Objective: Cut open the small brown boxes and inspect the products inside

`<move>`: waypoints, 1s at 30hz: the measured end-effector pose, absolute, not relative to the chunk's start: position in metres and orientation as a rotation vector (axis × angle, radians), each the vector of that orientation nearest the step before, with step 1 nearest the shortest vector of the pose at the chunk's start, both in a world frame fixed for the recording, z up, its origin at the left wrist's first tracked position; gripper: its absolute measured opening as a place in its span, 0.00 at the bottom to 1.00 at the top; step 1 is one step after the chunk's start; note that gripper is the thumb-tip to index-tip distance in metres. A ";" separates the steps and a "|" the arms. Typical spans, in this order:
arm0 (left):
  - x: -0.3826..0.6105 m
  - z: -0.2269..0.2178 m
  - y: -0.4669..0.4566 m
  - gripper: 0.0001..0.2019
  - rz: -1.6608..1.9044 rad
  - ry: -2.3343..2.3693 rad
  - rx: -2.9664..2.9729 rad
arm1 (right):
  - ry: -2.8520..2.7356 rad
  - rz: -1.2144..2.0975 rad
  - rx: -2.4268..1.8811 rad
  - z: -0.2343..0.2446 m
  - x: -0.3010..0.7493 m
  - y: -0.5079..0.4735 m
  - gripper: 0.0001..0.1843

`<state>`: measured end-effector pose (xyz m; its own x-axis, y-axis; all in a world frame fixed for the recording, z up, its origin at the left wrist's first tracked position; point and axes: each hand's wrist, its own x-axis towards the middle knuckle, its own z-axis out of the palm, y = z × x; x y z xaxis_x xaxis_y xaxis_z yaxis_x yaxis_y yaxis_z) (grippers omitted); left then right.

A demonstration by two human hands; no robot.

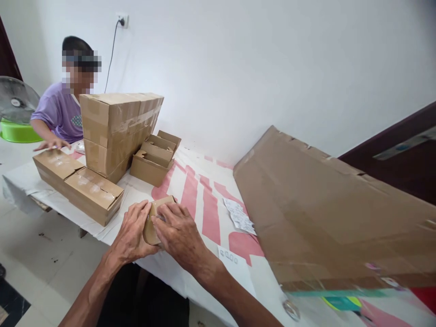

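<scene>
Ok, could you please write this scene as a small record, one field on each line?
left hand: holds small box
right hand: fingers on the same small box
beyond hands: open box
left side: closed boxes, tall stack
right side: papers, large cardboard
co-worker: one hand near closed boxes

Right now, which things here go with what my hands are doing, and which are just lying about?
Likely belong: small box, between left hand and right hand; probably also stacked boxes, two low boxes, open box.

Seemingly just lying about: fan, wall plug, crumpled paper.
</scene>
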<state>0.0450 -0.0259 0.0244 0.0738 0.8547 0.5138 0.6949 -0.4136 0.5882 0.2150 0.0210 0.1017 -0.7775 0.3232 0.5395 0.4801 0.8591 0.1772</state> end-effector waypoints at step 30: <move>0.049 0.040 -0.028 0.53 1.145 1.597 2.127 | -2.582 -0.360 -0.559 0.097 0.217 0.025 0.11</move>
